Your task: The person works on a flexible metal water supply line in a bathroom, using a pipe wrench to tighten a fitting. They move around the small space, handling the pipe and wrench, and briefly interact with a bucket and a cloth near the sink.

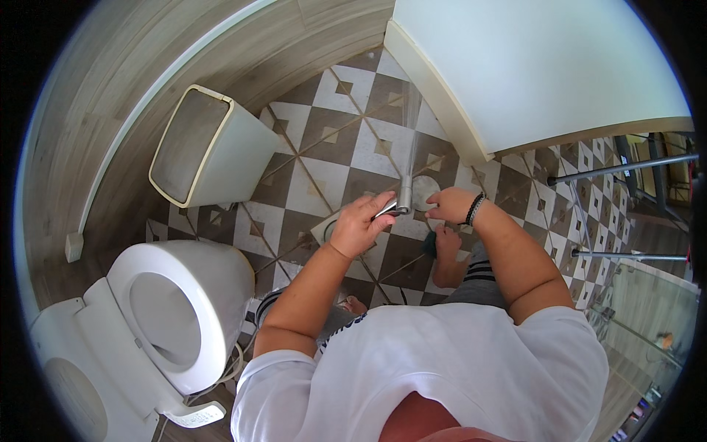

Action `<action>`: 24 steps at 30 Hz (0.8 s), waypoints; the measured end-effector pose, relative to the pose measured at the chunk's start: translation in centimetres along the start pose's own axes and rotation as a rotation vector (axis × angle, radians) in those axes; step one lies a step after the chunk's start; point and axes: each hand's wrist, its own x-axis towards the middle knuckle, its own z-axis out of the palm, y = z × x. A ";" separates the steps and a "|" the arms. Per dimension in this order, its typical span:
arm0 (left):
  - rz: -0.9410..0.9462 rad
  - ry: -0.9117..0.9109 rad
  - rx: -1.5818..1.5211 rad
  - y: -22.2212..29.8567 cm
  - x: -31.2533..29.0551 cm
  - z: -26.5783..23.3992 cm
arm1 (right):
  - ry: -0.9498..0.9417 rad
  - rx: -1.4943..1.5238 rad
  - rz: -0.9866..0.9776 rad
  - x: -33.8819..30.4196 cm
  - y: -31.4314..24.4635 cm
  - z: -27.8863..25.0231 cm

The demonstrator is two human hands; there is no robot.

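The left hand (pixel 359 225), arm stretched forward, was curled around one metal sprayer (pixel 406 197), well right of the toilet (pixel 234 302); farther right of it, the right hand (pixel 452 205) pointed inward, but I could not tell whether it gripped anything. One bin (pixel 239 158) stood just beyond the toilet

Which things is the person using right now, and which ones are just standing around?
Being used:
silver handheld sprayer, in the left hand's fingers
water jet coming out of it
maybe the round whitish thing by the right hand; I can't tell if it's touched

Just standing around:
white toilet
pale bin
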 end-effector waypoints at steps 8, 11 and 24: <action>-0.051 0.097 0.025 -1.6 0.5 -0.8 | 0.028 -0.015 -0.031 0.3 0.4 0.2; 0.024 0.244 0.019 -1.0 1.0 -1.9 | 0.037 -0.029 -0.023 0.4 0.5 0.3; -0.415 0.534 -0.411 -6.1 3.2 -12.7 | 0.066 -0.014 -0.004 0.6 0.1 -0.1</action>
